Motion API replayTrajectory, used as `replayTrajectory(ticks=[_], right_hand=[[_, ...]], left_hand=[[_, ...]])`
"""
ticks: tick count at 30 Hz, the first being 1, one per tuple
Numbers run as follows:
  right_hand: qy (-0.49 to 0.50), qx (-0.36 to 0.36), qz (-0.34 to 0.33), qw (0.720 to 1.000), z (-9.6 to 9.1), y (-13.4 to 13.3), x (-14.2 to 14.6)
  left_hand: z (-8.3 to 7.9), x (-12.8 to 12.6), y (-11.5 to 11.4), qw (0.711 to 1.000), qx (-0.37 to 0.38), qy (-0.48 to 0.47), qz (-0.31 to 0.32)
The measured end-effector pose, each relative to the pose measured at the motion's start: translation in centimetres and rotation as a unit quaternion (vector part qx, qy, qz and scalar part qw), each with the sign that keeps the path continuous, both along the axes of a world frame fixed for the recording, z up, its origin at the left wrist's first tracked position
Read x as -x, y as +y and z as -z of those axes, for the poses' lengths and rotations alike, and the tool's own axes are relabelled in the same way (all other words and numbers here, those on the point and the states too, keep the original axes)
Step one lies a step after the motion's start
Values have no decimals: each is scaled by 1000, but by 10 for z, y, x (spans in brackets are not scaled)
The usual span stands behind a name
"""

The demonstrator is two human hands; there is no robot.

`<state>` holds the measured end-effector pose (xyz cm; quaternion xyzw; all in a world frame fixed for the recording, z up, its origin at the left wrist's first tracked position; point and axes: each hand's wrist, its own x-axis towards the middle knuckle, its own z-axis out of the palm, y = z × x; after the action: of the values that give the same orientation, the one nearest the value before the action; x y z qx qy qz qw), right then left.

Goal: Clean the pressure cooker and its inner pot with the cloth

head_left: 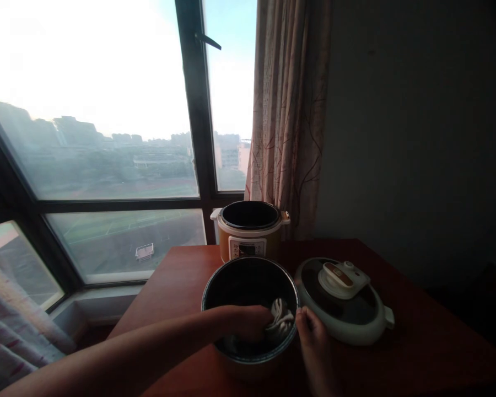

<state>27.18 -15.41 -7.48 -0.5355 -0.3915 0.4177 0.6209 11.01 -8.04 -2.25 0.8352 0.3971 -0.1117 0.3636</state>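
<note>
A dark inner pot (235, 282) with a pale metallic rim stands at the front of the table. My left hand (253, 324) reaches down inside it, closed on a light, striped cloth (280, 321) that is bunched against the right inner wall. Part of the fingers is hidden by the cloth and the shadow. At the pot's right edge, my right hand (313, 335) pinches the rim with thumb and fingers. To the right of that hand lies the round cooker lid (343, 295), white-edged, with a dark top and a brown-and-white handle.
Behind the pot stands the pressure cooker body (250, 242), uncovered, with a control panel facing me. All of this is on a reddish-brown table (182, 281). Windows (119, 165) rise beyond its left side, and a patterned curtain (285, 110) hangs behind the cooker.
</note>
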Motion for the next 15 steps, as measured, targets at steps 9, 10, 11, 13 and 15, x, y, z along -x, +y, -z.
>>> replayTrajectory(ticks=[9, 10, 11, 13, 15], right_hand=[[-4, -4, -18, 1000, -2, -1, -2], [-5, -4, -21, 1000, -1, -1, -2], [-5, -5, -22, 1000, -1, -1, -2], [-5, -5, -23, 1000, 1, 1, -2], [-1, -2, -23, 1000, 4, 2, -2]], left_hand=[[-27, 26, 8, 968, -91, 90, 218], [-28, 21, 6, 960, -125, 87, 233], [-29, 16, 4, 952, -160, 80, 247], [-32, 7, 0, 935, -217, 51, 277], [-33, 1, 1, 917, -250, 14, 311]])
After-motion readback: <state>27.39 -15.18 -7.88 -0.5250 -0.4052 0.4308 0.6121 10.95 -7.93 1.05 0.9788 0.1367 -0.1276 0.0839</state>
